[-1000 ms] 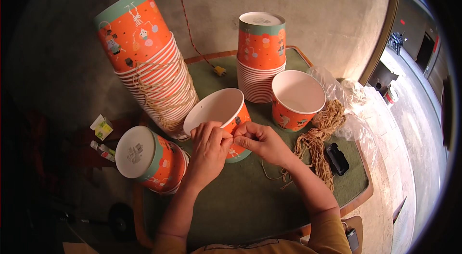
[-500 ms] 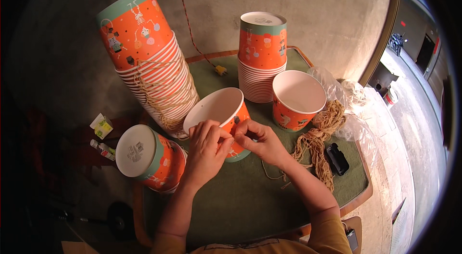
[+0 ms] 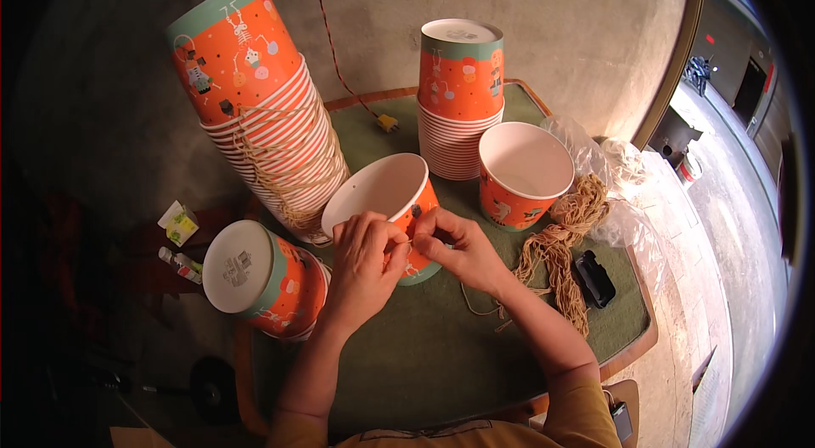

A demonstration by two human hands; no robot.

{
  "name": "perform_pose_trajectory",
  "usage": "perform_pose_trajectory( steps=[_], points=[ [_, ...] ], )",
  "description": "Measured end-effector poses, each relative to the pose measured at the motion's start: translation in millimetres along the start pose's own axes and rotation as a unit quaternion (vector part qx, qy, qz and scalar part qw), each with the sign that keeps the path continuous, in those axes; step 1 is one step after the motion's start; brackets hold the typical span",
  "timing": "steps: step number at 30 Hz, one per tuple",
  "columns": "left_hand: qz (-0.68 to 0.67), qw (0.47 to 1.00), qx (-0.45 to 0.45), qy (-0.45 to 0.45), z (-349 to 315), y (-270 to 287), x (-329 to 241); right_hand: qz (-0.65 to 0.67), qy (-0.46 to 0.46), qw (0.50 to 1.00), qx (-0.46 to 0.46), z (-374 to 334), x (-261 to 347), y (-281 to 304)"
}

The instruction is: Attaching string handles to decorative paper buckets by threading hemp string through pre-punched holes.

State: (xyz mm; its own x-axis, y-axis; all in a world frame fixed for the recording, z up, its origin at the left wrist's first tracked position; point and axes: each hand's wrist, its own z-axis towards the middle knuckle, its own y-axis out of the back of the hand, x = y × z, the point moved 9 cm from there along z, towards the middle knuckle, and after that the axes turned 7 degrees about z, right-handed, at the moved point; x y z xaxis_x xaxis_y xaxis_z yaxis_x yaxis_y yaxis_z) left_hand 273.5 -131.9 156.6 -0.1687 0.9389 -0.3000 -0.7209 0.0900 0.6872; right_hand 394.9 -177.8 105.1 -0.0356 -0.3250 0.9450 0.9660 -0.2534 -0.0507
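Note:
An orange paper bucket [image 3: 429,196] with a green base band and white inside stands upright before me on the table. My left hand [image 3: 363,260] and my right hand [image 3: 458,249] meet in front of its outer wall. Both are closed, thumbs against fingertips, on what looks like a thin tan string; a short bit shows between them. A loose strand [image 3: 474,310] of the same colour trails past my right wrist toward a tan string hank [image 3: 556,266]. Whether the string is fixed to the bucket is hidden by my fingers.
A tall string-wrapped bucket stack [image 3: 276,138] leans at left, and upside-down buckets [image 3: 242,270] sit nearer. Behind are another upside-down stack [image 3: 461,100] and an upright bucket [image 3: 525,164]. A black case [image 3: 594,280] and clear plastic bag [image 3: 632,232] lie right on the green table [image 3: 399,355].
The fingers have barely shifted, still pinched together before the bucket. The whole view has moved very slightly; nothing else has visibly changed.

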Motion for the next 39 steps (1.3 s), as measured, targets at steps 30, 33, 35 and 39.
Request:
perform_pose_trajectory(
  steps=[30, 33, 35, 39],
  points=[
    [0.201, 0.957, 0.046, -0.205, -12, -5, -58, 0.173, 0.096, 0.931, -0.307, -11, 19, 84],
    [0.176, 0.962, 0.05, -0.201, -10, -6, -57, 0.206, 0.107, 0.928, -0.291, -10, 16, 84],
    [0.084, 0.981, 0.05, -0.166, -7, -3, -51, 0.203, 0.093, 0.932, -0.285, -10, 19, 81],
    [-0.028, 0.999, -0.011, -0.034, -5, 6, -24, 0.175, 0.056, 0.955, -0.234, -3, 15, 67]
  ],
)
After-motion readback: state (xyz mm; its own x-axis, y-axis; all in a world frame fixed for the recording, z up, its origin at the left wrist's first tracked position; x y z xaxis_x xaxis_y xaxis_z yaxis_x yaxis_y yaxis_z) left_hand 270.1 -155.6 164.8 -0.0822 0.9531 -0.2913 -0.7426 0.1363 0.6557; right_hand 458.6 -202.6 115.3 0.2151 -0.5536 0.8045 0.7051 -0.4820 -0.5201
